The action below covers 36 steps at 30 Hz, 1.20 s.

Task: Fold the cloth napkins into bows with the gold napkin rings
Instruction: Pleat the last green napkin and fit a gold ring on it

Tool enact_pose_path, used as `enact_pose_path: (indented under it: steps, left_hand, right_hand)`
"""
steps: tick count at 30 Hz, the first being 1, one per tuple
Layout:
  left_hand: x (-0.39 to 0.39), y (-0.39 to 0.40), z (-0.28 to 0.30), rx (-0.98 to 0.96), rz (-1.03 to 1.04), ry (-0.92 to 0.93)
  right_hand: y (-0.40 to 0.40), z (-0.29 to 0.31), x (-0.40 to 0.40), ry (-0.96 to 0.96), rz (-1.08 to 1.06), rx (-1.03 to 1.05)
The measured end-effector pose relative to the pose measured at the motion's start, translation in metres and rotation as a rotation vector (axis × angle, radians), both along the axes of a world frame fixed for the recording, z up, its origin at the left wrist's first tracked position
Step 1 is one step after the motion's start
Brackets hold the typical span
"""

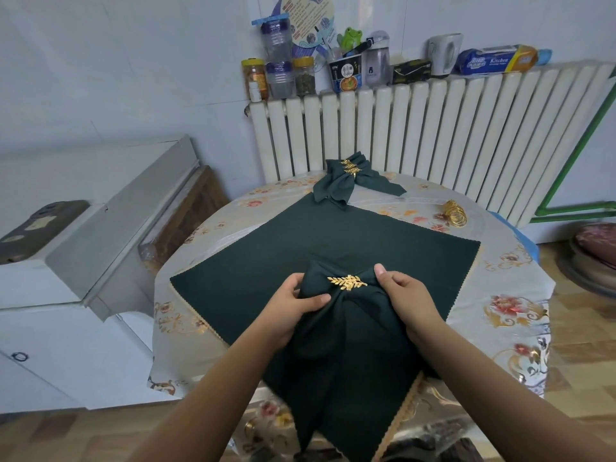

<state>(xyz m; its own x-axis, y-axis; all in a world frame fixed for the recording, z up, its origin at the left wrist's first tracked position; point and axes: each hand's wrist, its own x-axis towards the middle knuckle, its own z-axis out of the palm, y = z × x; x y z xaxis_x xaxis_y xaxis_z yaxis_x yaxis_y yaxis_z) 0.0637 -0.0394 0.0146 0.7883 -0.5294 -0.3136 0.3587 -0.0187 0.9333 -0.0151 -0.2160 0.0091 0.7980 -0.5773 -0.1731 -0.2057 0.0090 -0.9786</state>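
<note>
A dark green napkin bow (346, 315) lies at the near side of the table, cinched by a gold leaf napkin ring (347, 282). My left hand (293, 305) grips the bow's left loop, thumb on top. My right hand (408, 300) grips the right loop. The bow's tails hang over the table's near edge. Under it lies a flat stack of dark green napkins (300, 248). Finished bows (350, 180) with gold rings are piled at the table's far side. Several loose gold rings (454, 212) lie at the far right.
The round table has a floral plastic cover (506, 295). A white radiator (433, 128) stands behind it, with jars, bottles, a kettle and a kitchen roll box on top. White cabinets (83, 261) stand to the left. Wooden floor is at the right.
</note>
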Motion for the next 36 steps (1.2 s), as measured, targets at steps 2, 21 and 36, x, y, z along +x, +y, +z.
enact_pose_path:
  steps: [2, 21, 36]
  left_hand:
    - [0.002, 0.001, -0.001, 0.013, -0.023, -0.038]
    - [0.001, -0.013, 0.004, -0.029, -0.121, 0.081]
    - [0.011, -0.03, 0.003, -0.049, 0.081, -0.104]
  right_hand:
    - [-0.001, 0.004, 0.0, 0.04, 0.029, 0.054]
    - [0.006, -0.006, 0.001, -0.093, 0.211, -0.637]
    - [-0.003, -0.008, 0.003, -0.014, 0.363, -0.581]
